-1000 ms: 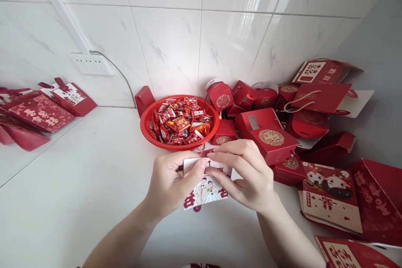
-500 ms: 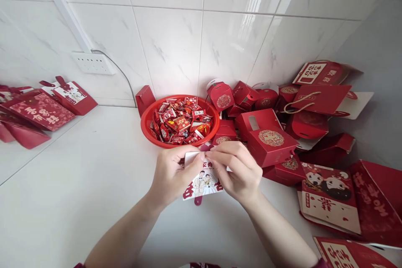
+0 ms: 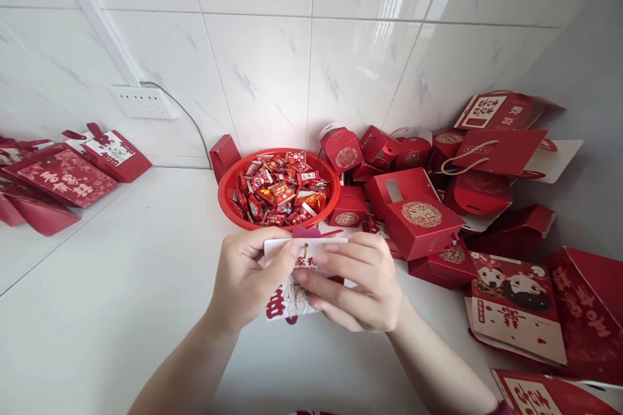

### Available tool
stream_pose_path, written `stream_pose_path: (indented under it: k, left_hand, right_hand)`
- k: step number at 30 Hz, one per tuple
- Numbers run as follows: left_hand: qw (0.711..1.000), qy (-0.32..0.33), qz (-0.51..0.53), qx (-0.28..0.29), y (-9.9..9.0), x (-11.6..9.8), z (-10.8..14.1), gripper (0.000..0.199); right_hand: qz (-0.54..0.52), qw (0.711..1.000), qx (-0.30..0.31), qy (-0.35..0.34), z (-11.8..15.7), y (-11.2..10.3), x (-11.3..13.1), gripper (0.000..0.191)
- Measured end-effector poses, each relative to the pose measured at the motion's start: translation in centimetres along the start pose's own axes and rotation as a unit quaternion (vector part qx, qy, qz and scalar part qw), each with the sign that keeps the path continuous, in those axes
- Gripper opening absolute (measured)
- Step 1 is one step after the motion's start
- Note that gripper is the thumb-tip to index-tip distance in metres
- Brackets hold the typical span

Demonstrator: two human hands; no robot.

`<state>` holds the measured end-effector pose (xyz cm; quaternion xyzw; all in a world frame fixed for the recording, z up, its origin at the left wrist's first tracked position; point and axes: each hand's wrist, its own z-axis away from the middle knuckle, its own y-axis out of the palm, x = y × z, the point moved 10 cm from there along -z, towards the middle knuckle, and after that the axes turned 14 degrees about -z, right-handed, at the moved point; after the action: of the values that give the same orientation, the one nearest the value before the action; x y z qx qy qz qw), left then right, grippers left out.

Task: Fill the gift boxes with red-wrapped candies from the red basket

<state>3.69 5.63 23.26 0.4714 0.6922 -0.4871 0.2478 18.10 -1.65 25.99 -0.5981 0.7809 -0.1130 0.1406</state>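
In both hands, above the front of the table, is a small white and red printed candy box (image 3: 285,298) with red characters and a cartoon figure partly covered by fingers. A gold-coloured bit shows at a hole near its top edge. Dark red ribbon (image 3: 306,232) sticks out above it and a rounded end peeks out below. My left hand (image 3: 250,279) grips its left side, thumb on the front and fingers behind. My right hand (image 3: 363,282) is closed on the right side, fingers lying across the front; its thumb is hidden.
Behind my hands stands a red basket (image 3: 224,198) full of wrapped sweets (image 3: 280,191). Red gift boxes (image 3: 418,217) are heaped to its right, with printed bags (image 3: 518,311) nearer me. More red boxes (image 3: 71,175) stand far left. A socket strip (image 3: 143,102) is on the tiled wall.
The candy box and both hands have shifted left. My right fingers have gone from pinching at the top edge to lying across the front, and the gold-coloured bit now shows.
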Motion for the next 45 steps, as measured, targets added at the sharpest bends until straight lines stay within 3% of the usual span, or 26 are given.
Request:
stream_pose_path:
  k: [3, 7, 10, 16, 22, 25, 29, 31, 36, 41, 45]
  left_hand:
    - [0.999, 0.010, -0.024, 0.030, 0.3, -0.5, 0.2, 0.031]
    - [0.996, -0.003, -0.010, 0.084, 1.9, -0.3, 0.3, 0.032]
    - [0.994, -0.021, 0.010, 0.111, 2.9, -0.1, 0.2, 0.027]
    - [0.994, 0.035, -0.038, 0.092, 2.7, -1.3, 0.1, 0.030]
    - [0.993, 0.078, -0.069, 0.061, 2.5, -1.8, 0.4, 0.027]
    - [0.993, 0.070, -0.078, 0.060, 2.5, -1.4, 0.5, 0.025]
    - [0.995, 0.010, -0.038, 0.093, 3.0, -0.1, 0.2, 0.033]
    - [0.995, -0.017, -0.010, 0.098, 3.1, 0.4, 0.0, 0.034]
    - [0.993, -0.052, 0.004, 0.104, 3.3, 1.2, -0.2, 0.032]
    - [0.989, -0.057, 0.011, 0.138, 4.0, 1.4, 0.0, 0.023]
    - [0.986, -0.056, 0.028, 0.157, 4.6, 1.3, 0.0, 0.033]
  right_hand:
    - [-0.058, 0.995, -0.052, 0.063, -0.3, -1.6, -1.0, 0.018]
    - [-0.103, 0.978, 0.014, 0.179, 0.0, -0.7, -3.2, 0.041]
    - [-0.119, 0.970, 0.022, 0.212, 0.4, -0.4, -3.9, 0.030]
    - [-0.189, 0.956, -0.003, 0.226, 1.0, -0.3, -4.3, 0.028]
    - [-0.256, 0.914, -0.047, 0.310, 1.9, -0.3, -5.8, 0.019]
    - [-0.281, 0.889, -0.058, 0.358, 2.4, 0.2, -6.5, 0.014]
    - [-0.295, 0.858, -0.021, 0.420, 3.2, 1.0, -7.4, 0.017]
    - [-0.281, 0.869, -0.009, 0.407, 3.1, 0.8, -7.3, 0.017]
    - [-0.188, 0.931, 0.009, 0.312, 1.8, -0.3, -6.0, 0.020]
    - [-0.123, 0.958, 0.021, 0.258, 1.1, -0.5, -5.0, 0.015]
    - [-0.070, 0.981, 0.041, 0.176, 0.6, -0.4, -3.8, 0.016]
